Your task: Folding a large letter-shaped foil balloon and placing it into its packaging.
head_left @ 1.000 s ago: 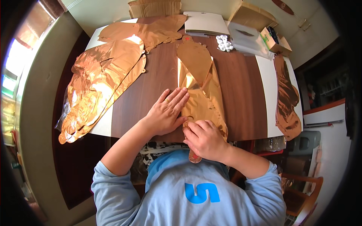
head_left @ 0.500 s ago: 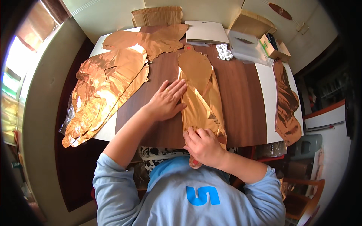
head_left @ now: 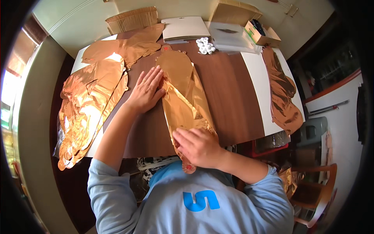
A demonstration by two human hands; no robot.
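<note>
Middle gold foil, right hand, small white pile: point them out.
Middle gold foil [head_left: 184,100]: head view, on its folded middle.
Right hand [head_left: 199,147]: head view, on the back of the hand.
Small white pile [head_left: 205,46]: head view, near the pile's centre.

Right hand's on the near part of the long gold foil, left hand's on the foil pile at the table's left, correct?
Not quite: in the head view, the left hand lies at the left edge of the long gold foil, not on the foil pile. The right hand is as you said.
</note>
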